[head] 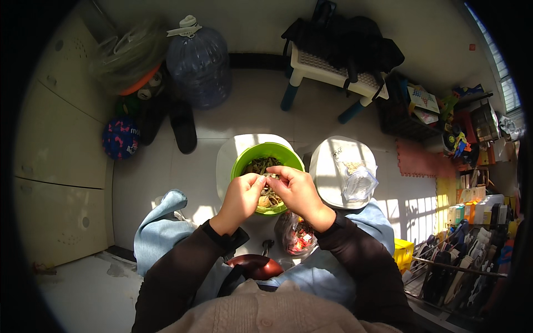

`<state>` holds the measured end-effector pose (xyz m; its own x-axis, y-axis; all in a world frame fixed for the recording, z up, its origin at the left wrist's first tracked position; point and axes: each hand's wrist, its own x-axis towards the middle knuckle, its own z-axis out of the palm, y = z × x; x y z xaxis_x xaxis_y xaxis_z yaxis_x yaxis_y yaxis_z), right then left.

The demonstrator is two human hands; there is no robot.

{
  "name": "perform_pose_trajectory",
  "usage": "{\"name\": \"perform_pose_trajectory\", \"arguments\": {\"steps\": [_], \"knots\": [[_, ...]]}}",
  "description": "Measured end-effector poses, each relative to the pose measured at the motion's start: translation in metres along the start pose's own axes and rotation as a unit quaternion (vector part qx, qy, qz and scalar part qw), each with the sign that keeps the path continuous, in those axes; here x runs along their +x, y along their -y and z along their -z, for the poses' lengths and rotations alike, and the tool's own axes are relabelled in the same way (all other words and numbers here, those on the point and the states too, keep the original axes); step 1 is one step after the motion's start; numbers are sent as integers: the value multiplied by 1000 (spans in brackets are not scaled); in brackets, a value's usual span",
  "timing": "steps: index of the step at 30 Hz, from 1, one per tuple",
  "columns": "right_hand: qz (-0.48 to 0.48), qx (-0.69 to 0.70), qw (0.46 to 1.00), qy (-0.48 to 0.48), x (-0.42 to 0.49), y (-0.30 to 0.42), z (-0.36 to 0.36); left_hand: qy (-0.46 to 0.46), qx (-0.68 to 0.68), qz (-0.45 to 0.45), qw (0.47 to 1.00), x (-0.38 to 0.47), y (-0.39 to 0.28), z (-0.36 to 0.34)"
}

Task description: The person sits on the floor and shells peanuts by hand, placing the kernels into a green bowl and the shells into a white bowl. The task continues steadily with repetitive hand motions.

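A bright green tub (246, 156) stands in front of me on a white stool (225, 160). Dried, brownish plant pieces (260, 164) lie in it, with a rounder tan lump (265, 201) near its front side. Above the tub, my left hand (243, 195) and my right hand (297, 191) meet at the fingertips. Thumbs and forefingers pinch a small pale piece (272, 176), mostly covered by the fingers and too small to name. To the right, a clear zip bag (360, 185) with pale bits inside rests on a second white stool (327, 170).
Between my legs sits a clear plastic bag (299, 237) of red and dark pieces, near a reddish-brown rounded object (258, 266). Farther off are a large water bottle (199, 66), black slippers (183, 129), a ball (120, 137) and a stool (316, 62) bearing black bags. A shoe rack (458, 268) stands right.
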<state>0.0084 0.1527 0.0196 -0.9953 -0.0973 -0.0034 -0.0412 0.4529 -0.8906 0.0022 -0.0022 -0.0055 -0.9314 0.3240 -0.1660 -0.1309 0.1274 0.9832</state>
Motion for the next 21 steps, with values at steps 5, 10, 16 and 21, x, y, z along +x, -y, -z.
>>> {"name": "perform_pose_trajectory", "arguments": {"steps": [5, 10, 16, 21], "knots": [[7, 9, 1000, 16, 1, 0, 2, -16, -10, 6, 1000, 0, 3, -1], [-32, 29, 999, 26, -1, -4, 0, -23, 15, -8, 1000, -1, 2, -2], [-16, 44, 999, -25, -4, -12, -11, -27, 26, 12, 999, -1, 3, -5], [-127, 251, 959, -35, 3, -14, -12, -16, 8, 16, 1000, -1, 3, -6]]}}
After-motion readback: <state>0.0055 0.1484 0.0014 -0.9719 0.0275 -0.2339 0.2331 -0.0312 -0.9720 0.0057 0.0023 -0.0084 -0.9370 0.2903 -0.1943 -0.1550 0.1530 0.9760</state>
